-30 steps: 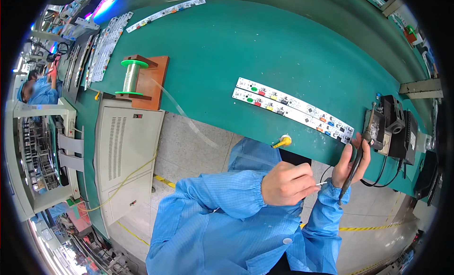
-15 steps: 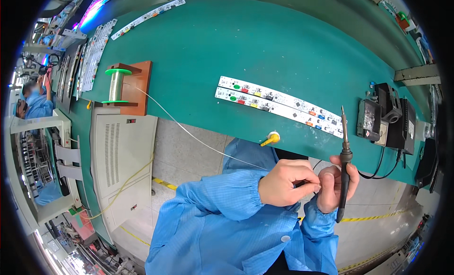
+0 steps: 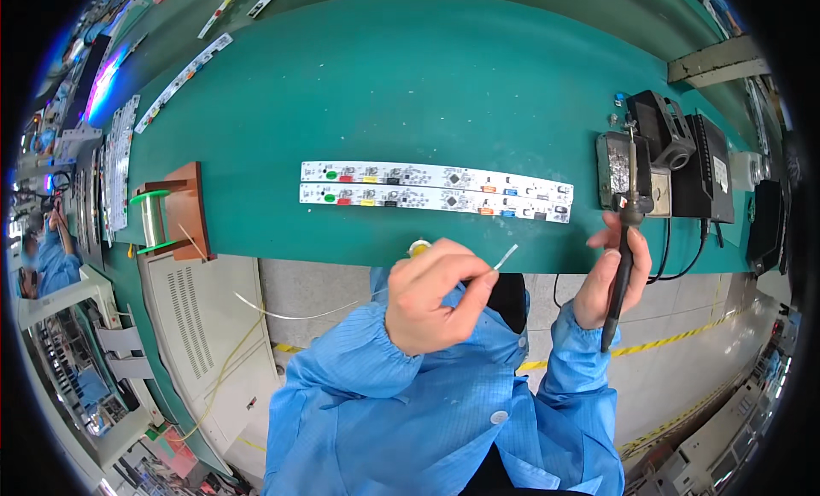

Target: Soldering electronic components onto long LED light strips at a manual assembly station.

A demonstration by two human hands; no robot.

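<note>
My left hand (image 3: pixel 440 295) is closed in a pinch on a thin silvery solder wire (image 3: pixel 506 256), whose short end sticks out past the fingertips. More of that wire trails leftward behind the hand toward the spool (image 3: pixel 152 220) with green flanges on a brown wooden holder; I cannot tell whether it is unbroken in front of the pale cabinet. My right hand (image 3: pixel 611 274) grips a black-handled soldering iron (image 3: pixel 624 270), tip pointing away from me over a dark tray (image 3: pixel 612 172). Two long white circuit boards (image 3: pixel 436 172) lie side by side on the green bench, beyond my left hand.
At the right stand a black iron holder (image 3: pixel 662 129) and a black box (image 3: pixel 711 167) with cables. A yellow plug (image 3: pixel 418 248) sits at the bench's front edge. More circuit boards (image 3: pixel 184 82) lie at the far left. A pale cabinet (image 3: pixel 201 325) stands below the bench.
My hands have come apart: the left moved left and up with the solder wire, while the right carried the iron's tip over the tray. The whole view has shifted, with the boards now further left.
</note>
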